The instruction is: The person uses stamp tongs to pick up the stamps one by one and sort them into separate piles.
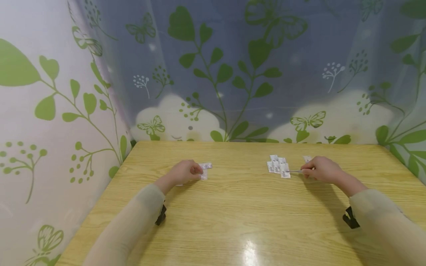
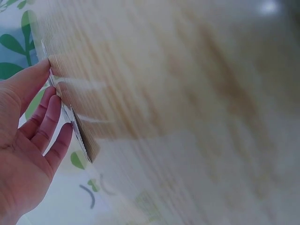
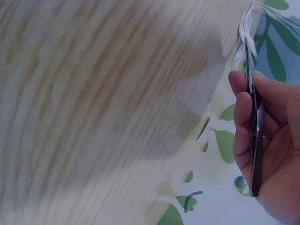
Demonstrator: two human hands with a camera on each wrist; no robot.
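My left hand (image 1: 186,172) is low over the table's left side, its thumb and fingertips gripping a small white packet (image 1: 204,174) with faint purplish print. Just behind lies another such packet (image 1: 207,166). In the left wrist view, the thumb and fingers of the left hand (image 2: 35,136) meet thin packet edges. Metal tweezers (image 3: 254,126) lie in the grip of my right hand (image 1: 322,170). Their tips touch the front packet (image 1: 285,171) of an overlapping cluster of several packets (image 1: 274,164). Whether the tips pinch it is too small to tell.
One more packet (image 1: 307,159) lies behind the right hand, partly hidden. A packet corner (image 1: 179,185) shows under the left hand. The wooden table (image 1: 233,210) meets a leaf-patterned curtain (image 1: 213,92) at its back and left edges.
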